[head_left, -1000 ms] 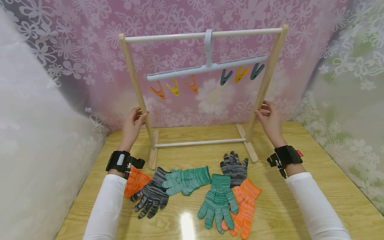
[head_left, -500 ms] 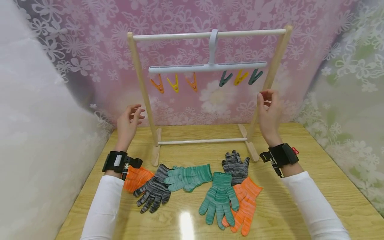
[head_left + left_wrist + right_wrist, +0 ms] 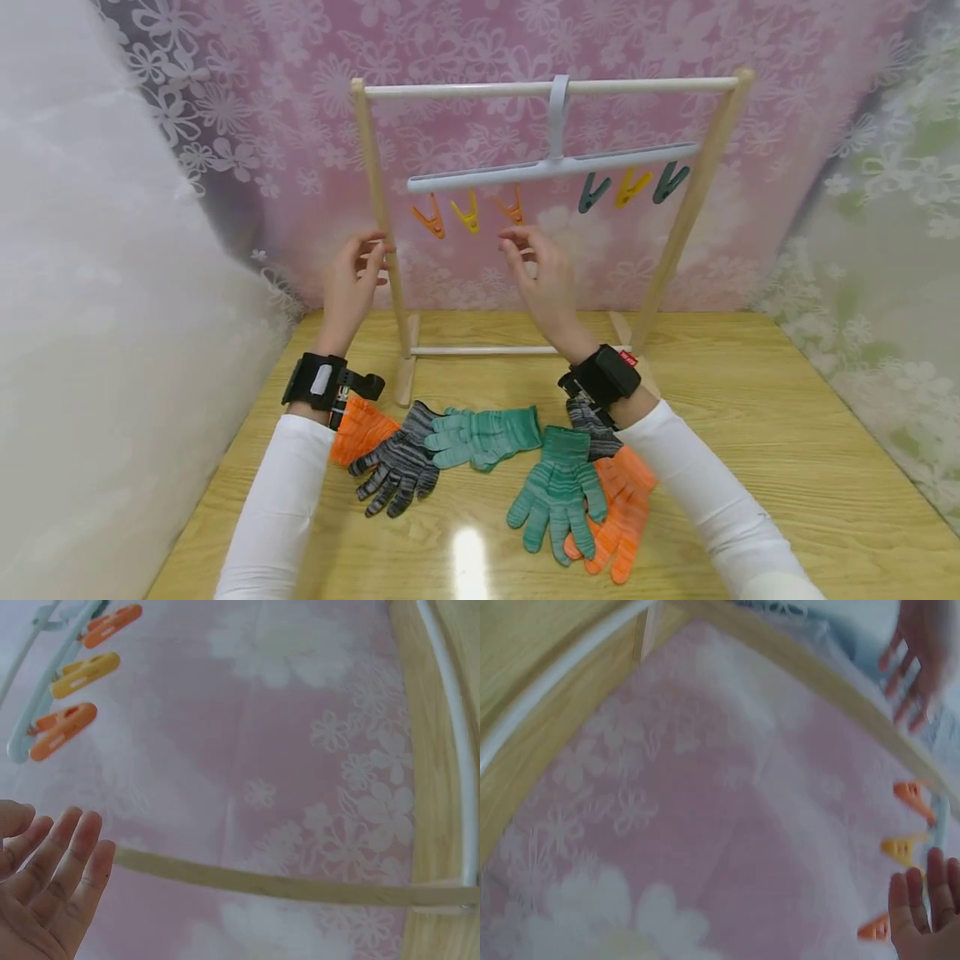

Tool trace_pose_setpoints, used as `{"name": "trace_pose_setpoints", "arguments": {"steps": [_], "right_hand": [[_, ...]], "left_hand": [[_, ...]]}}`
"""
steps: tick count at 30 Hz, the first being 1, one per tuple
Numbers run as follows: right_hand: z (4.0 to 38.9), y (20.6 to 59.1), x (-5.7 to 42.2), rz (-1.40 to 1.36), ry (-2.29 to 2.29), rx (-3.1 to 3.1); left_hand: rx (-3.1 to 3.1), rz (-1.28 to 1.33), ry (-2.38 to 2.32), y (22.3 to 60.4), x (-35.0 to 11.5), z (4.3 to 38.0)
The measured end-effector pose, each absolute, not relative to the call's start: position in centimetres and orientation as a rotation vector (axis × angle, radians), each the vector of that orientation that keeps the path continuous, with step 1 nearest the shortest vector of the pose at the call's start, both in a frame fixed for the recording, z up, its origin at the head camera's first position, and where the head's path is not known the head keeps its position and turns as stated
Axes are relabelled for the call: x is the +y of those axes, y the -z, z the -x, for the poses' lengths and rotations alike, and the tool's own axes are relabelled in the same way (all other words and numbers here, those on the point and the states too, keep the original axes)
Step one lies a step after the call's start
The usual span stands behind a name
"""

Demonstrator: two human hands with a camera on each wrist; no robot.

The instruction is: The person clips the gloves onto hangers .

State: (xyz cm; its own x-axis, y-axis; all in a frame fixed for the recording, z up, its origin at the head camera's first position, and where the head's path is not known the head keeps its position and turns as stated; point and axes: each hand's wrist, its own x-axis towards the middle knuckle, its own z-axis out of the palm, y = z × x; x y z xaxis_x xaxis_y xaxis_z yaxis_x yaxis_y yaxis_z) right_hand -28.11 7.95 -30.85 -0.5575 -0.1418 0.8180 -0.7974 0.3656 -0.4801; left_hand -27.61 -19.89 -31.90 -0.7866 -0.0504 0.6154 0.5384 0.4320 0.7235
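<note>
A pale grey hanger [image 3: 555,169] hangs by its hook from the top bar of a wooden rack [image 3: 693,200]. Clothes pegs dangle beneath it: an orange peg [image 3: 432,220], a yellow peg [image 3: 468,215] and another orange peg [image 3: 513,207] on the left half, with green and yellow ones on the right. My left hand [image 3: 354,283] is beside the rack's left post, fingers loosely bent and holding nothing; the left wrist view shows its spread fingers [image 3: 71,859] below the pegs. Just under the inner orange peg is my right hand [image 3: 546,279], blurred in its wrist view, with nothing visibly held.
Knitted gloves lie on the wooden table [image 3: 720,417] in front of the rack: green gloves [image 3: 557,492], a grey glove [image 3: 405,462] and orange gloves [image 3: 622,517], some overlapping. A floral pink cloth [image 3: 480,33] hangs behind. The rack's lower bar [image 3: 487,350] runs near the tabletop.
Both hands have let go of the rack's posts. My right hand has moved left to beneath the left pegs; my left hand has risen. The hanger swings, and the head view has shifted left.
</note>
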Motion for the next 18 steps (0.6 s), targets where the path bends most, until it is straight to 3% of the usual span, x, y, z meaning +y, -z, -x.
{"name": "trace_pose_setpoints", "arguments": {"steps": [8,18], "right_hand": [[28.8,31.1,1.6,-0.825,-1.299,-2.252],[29.4,29.3,-2.5,-0.710,-1.472,-2.174]], "left_hand": [[-2.142,0.436,1.283,29.0,-18.8,28.0],[-2.171,0.407,1.295,30.8,-21.3,26.0]]}}
